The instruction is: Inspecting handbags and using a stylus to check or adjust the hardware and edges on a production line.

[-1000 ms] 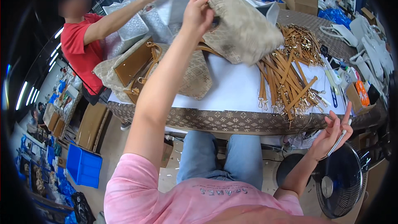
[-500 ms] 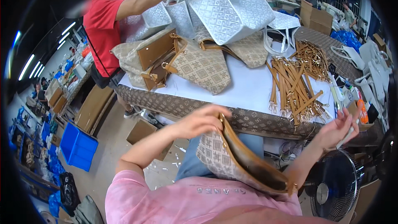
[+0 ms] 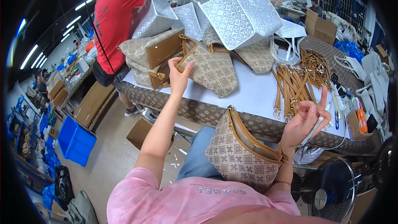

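Note:
A beige patterned handbag [image 3: 244, 155] with brown trim rests on my lap, its zip opening facing up. Its right end lies against my right wrist. My right hand [image 3: 309, 118] is raised above the table's near edge, index finger up, the other fingers curled round a slim silver metal tool [image 3: 311, 132] whose exact kind I cannot make out. Stretched forward, my left hand [image 3: 180, 74] has its thumb and fingers closed at the brown-trimmed end of another beige patterned handbag [image 3: 213, 68] lying on the table. The fingertips are partly hidden.
Brown straps [image 3: 292, 85] with metal clips lie piled at the table's right. White-silver tote bags [image 3: 242, 16] are heaped at the back, where a person in red [image 3: 120, 23] reaches across. A black fan [image 3: 331, 195] stands at lower right, a blue bin [image 3: 76, 141] on the left floor.
My left hand has left the lap handbag's end and reached forward to the handbag on the table. The lap handbag now sits more upright. My right hand has shifted slightly left.

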The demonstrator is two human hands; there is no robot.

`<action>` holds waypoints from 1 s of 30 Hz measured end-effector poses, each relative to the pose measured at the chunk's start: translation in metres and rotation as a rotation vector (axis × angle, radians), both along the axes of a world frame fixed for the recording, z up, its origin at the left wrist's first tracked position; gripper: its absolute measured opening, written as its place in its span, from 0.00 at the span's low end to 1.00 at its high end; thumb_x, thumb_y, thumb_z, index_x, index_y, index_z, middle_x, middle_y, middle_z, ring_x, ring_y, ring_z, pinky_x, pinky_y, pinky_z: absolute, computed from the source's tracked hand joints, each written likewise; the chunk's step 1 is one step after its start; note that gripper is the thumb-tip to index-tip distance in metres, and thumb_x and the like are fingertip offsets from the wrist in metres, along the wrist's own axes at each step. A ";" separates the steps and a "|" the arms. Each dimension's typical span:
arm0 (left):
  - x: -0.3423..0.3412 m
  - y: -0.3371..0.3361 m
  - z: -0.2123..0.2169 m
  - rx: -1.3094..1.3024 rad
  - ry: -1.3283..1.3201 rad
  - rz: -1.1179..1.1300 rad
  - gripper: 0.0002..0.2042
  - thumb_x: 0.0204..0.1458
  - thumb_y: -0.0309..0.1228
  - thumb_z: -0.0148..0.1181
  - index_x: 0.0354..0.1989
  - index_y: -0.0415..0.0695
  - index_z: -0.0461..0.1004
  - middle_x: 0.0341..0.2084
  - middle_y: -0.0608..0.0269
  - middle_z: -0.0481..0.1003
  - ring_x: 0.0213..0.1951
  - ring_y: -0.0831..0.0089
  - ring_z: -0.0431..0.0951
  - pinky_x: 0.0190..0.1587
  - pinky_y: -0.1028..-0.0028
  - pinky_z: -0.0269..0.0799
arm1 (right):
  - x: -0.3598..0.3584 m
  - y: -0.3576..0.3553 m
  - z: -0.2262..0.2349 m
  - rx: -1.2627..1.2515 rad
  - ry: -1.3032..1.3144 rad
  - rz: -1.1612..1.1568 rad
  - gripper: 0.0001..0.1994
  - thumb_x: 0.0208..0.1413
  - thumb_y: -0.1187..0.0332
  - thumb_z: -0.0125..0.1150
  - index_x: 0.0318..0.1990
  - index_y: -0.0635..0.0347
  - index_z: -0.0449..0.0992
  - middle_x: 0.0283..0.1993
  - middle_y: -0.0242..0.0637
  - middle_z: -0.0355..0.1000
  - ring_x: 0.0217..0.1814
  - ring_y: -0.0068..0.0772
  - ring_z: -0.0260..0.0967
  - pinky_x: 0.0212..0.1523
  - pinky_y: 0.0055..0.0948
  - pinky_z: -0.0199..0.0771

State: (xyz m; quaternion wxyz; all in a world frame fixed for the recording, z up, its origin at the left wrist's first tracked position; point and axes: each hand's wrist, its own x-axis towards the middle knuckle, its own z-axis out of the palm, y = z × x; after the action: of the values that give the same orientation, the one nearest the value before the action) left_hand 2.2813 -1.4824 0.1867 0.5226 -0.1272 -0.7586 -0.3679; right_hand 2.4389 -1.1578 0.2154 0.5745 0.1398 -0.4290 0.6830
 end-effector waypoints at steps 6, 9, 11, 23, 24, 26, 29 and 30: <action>0.035 0.039 0.019 0.394 0.011 -0.350 0.09 0.53 0.25 0.63 0.32 0.40 0.66 0.26 0.70 0.68 0.28 0.84 0.66 0.30 0.82 0.62 | 0.001 0.011 -0.004 -0.013 -0.043 -0.058 0.08 0.59 0.76 0.45 0.42 0.56 0.54 0.66 0.67 0.51 0.29 0.25 0.70 0.28 0.19 0.70; 0.077 0.047 0.052 0.320 0.129 -0.415 0.07 0.53 0.22 0.61 0.34 0.39 0.67 0.27 0.68 0.70 0.28 0.84 0.68 0.31 0.82 0.64 | 0.003 0.016 -0.004 -0.012 -0.024 -0.048 0.07 0.59 0.77 0.44 0.41 0.56 0.54 0.67 0.69 0.50 0.29 0.24 0.69 0.28 0.18 0.70; 0.098 0.047 0.076 0.297 0.150 -0.462 0.06 0.52 0.20 0.60 0.35 0.39 0.68 0.29 0.66 0.72 0.28 0.83 0.70 0.30 0.82 0.65 | 0.006 0.017 -0.004 -0.014 -0.018 -0.037 0.07 0.59 0.77 0.44 0.41 0.56 0.55 0.67 0.69 0.49 0.29 0.23 0.69 0.27 0.17 0.69; 0.012 0.151 0.173 -0.351 0.694 -0.628 0.07 0.49 0.21 0.61 0.37 0.44 0.77 0.24 0.59 0.76 0.26 0.62 0.77 0.28 0.71 0.72 | 0.045 0.032 -0.003 -0.117 0.217 -0.459 0.05 0.60 0.79 0.44 0.37 0.58 0.58 0.65 0.64 0.56 0.29 0.25 0.64 0.27 0.13 0.60; -0.004 0.167 0.175 -0.280 0.708 -0.613 0.07 0.49 0.21 0.61 0.36 0.44 0.77 0.24 0.58 0.76 0.27 0.61 0.77 0.29 0.69 0.72 | 0.051 0.036 -0.004 -0.114 0.263 -0.446 0.04 0.60 0.79 0.44 0.37 0.58 0.58 0.65 0.64 0.56 0.29 0.26 0.64 0.27 0.13 0.61; -0.037 0.199 0.177 -0.193 0.719 -0.592 0.07 0.49 0.21 0.60 0.36 0.44 0.76 0.25 0.57 0.76 0.27 0.59 0.77 0.30 0.68 0.72 | 0.055 0.042 -0.004 -0.145 0.224 -0.539 0.06 0.56 0.75 0.45 0.32 0.60 0.55 0.38 0.66 0.68 0.34 0.31 0.68 0.29 0.13 0.61; -0.085 0.234 0.171 0.012 0.639 -0.536 0.06 0.50 0.22 0.58 0.36 0.43 0.75 0.27 0.55 0.76 0.30 0.56 0.78 0.32 0.65 0.73 | 0.056 0.047 -0.005 -0.095 0.307 -0.565 0.05 0.58 0.78 0.45 0.36 0.57 0.58 0.59 0.65 0.58 0.29 0.27 0.63 0.29 0.17 0.62; -0.099 0.243 0.165 0.061 0.543 -0.521 0.05 0.51 0.24 0.58 0.36 0.44 0.75 0.29 0.53 0.77 0.33 0.53 0.77 0.35 0.62 0.73 | 0.055 0.047 -0.006 -0.053 0.320 -0.506 0.06 0.59 0.79 0.45 0.38 0.55 0.59 0.67 0.64 0.54 0.27 0.26 0.61 0.30 0.18 0.63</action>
State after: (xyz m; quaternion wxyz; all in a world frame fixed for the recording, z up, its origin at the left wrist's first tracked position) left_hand 2.1828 -1.2398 0.3515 0.5972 -0.3930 -0.5233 -0.4637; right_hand 2.4938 -1.1106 0.2097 0.7902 0.1195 -0.3362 0.4982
